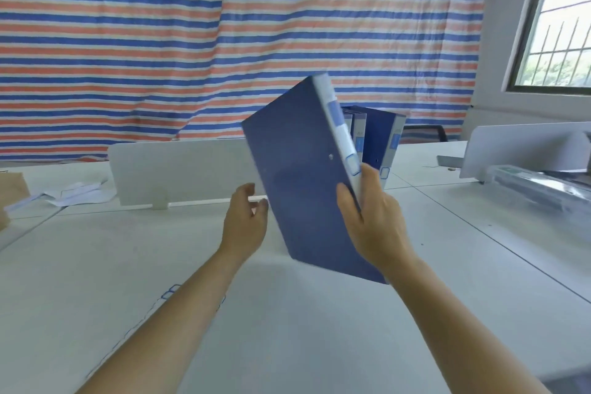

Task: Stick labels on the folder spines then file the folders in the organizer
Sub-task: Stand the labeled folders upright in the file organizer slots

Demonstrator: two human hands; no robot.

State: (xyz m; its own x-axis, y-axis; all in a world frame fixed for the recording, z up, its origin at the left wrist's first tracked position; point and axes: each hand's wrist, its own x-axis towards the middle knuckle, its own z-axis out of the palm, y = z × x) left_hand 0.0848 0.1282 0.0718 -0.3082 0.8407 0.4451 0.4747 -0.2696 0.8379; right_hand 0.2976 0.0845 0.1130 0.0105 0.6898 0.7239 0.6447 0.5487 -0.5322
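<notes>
A blue folder (300, 176) with a white labelled spine is held tilted in the air above the white table (287, 329). My right hand (372, 224) grips it low on the spine, thumb on the cover and fingers behind. Just left of the folder's lower edge my left hand (246, 221) hovers with relaxed fingers, holding nothing. Behind the raised folder, two or three more blue folders (380, 141) stand upright at the far side of the table; what holds them is hidden. A strip of labels (169, 293) lies on the table, partly under my left forearm.
A low white divider panel (179, 169) stands across the table behind my left hand. Loose papers (76, 193) lie at far left beside a brown paper bag (11, 195). At right are another white divider (524, 147) and a plastic-wrapped package (540, 185).
</notes>
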